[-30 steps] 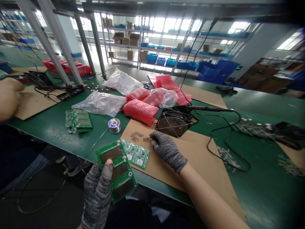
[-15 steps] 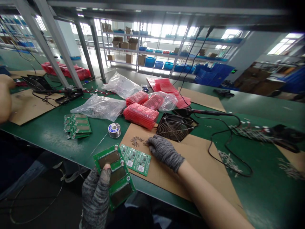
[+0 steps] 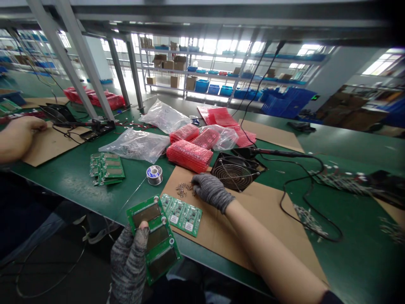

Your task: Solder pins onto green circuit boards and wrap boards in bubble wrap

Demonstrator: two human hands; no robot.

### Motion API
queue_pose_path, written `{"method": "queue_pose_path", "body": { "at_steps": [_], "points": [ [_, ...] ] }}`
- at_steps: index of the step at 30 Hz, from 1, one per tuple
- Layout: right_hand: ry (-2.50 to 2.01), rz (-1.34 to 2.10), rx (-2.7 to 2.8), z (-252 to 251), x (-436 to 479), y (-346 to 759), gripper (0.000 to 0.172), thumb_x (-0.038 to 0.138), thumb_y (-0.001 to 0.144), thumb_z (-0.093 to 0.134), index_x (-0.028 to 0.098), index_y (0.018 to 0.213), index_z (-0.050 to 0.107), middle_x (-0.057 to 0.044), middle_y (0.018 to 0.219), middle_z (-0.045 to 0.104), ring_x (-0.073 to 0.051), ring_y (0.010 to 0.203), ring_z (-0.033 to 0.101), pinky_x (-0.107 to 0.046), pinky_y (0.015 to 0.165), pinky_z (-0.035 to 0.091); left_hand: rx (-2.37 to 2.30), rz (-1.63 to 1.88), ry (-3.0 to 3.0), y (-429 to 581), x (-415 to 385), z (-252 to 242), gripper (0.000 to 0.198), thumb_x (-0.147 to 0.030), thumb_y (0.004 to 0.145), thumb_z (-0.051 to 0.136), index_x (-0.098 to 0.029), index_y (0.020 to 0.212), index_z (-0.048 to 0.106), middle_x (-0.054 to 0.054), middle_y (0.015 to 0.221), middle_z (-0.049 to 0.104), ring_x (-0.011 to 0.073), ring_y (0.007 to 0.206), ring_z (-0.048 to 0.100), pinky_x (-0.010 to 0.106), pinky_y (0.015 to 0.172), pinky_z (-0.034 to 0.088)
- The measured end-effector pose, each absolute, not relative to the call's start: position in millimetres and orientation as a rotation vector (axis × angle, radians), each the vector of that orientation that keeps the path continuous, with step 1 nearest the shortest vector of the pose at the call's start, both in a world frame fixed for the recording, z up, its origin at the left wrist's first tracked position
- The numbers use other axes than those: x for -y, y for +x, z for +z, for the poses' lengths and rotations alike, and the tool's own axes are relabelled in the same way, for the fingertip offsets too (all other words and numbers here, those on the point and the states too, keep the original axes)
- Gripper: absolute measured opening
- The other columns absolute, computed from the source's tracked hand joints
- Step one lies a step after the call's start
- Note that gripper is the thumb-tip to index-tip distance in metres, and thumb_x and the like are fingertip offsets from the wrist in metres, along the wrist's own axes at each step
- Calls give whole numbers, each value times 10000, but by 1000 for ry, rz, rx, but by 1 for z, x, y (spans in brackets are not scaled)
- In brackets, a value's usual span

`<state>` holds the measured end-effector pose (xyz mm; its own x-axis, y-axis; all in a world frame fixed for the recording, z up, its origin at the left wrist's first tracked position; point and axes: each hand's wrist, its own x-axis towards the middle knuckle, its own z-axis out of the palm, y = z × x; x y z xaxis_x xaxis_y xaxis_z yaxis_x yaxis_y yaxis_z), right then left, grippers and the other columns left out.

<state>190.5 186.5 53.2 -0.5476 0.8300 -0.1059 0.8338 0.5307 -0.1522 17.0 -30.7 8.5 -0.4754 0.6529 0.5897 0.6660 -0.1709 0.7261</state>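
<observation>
A gloved left hand (image 3: 131, 259) grips a green circuit board (image 3: 154, 236) at 6 o'clock off the tabletop (image 3: 72, 181); the right hand (image 3: 209, 192), fingers curled, pinches at small metal parts (image 3: 184, 189) on cardboard (image 3: 253, 219). No part yet appears fitted; another board (image 3: 182, 209) waits.

Green circuit board (image 3: 155, 234), grey-flecked gloves — red packets (image 3: 189, 155), brown cardboard (image 3: 253, 219)

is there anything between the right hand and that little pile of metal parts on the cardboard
Nothing visible does. The right hand rests on the cardboard sheet with its fingertips right at the edge of the small metal parts. The fan sits behind the hand and the flat green board lies nearer the table edge, both off to the side.
</observation>
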Motion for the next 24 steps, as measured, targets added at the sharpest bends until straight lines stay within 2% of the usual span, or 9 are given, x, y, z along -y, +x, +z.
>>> {"method": "queue_pose_path", "body": {
  "at_steps": [3,6,16,24],
  "points": [
    [1454,-287,-2646,54,-194,181,245,369,944,586,147,1014,662,-51,980,687,-167,891,652,-382,847,539,1987,-1775,-1586,14,31,1,205,-285,900,589,-248,1046,728,43,1113,737,235,1050,696,379,945,587],
    [1441,-295,-2595,55,-198,176,270,400,939,597,145,1006,654,-50,981,678,-165,892,652,-379,837,551,1955,-1771,-1588,9,30,-5,194,-270,887,609,-260,1033,735,38,1120,736,238,1057,694,391,974,572],
    [1592,-381,-2709,61,-190,197,179,290,943,584,138,1025,631,-37,965,672,-159,882,640,-357,831,533,2013,-1843,-1547,3,26,-15,214,-368,891,600,-253,1008,737,45,1035,753,248,996,710,435,990,561],
    [1685,-485,-2802,47,-188,199,181,234,958,537,133,1051,656,-60,1006,696,-167,927,651,-364,877,515,1899,-1830,-1628,-1,23,-16,149,-266,881,619,-250,951,750,40,1004,768,226,954,729,362,942,597]
  ]
}}
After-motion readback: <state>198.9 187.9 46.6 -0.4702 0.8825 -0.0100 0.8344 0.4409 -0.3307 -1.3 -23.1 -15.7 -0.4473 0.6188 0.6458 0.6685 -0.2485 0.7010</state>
